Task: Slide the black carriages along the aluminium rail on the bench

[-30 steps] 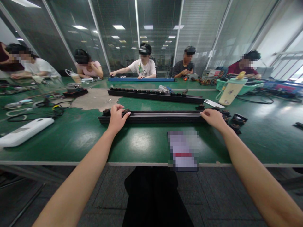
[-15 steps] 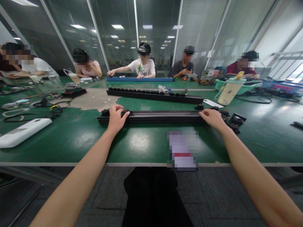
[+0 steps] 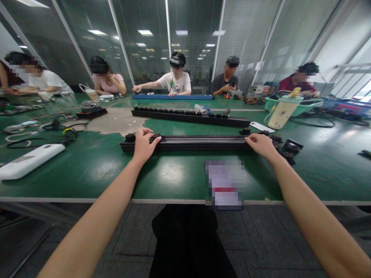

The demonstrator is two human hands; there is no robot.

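A long black rail [image 3: 197, 143] lies across the green table in front of me. Near its left end, my left hand [image 3: 145, 143] has thumb and fingers closed around a small black part [image 3: 156, 136] on the rail. Another black part [image 3: 130, 137] sits at the rail's left end. My right hand [image 3: 259, 143] pinches the rail's right end. Several loose black parts [image 3: 290, 148] lie just beyond that hand. Farther back is a second black rail [image 3: 188, 117] with a row of small black parts along it.
A phone [image 3: 224, 185] lies at the table's front edge [image 3: 174, 201]. At the left are a white device [image 3: 31, 161] and cables. A cream bottle [image 3: 284, 112] and a green basket [image 3: 311, 106] stand at the right. Several people sit across the table.
My left hand has shifted very slightly right along the rail, with the small black part. The whole view has also drifted a little. My right hand keeps its pinch at the rail's end.
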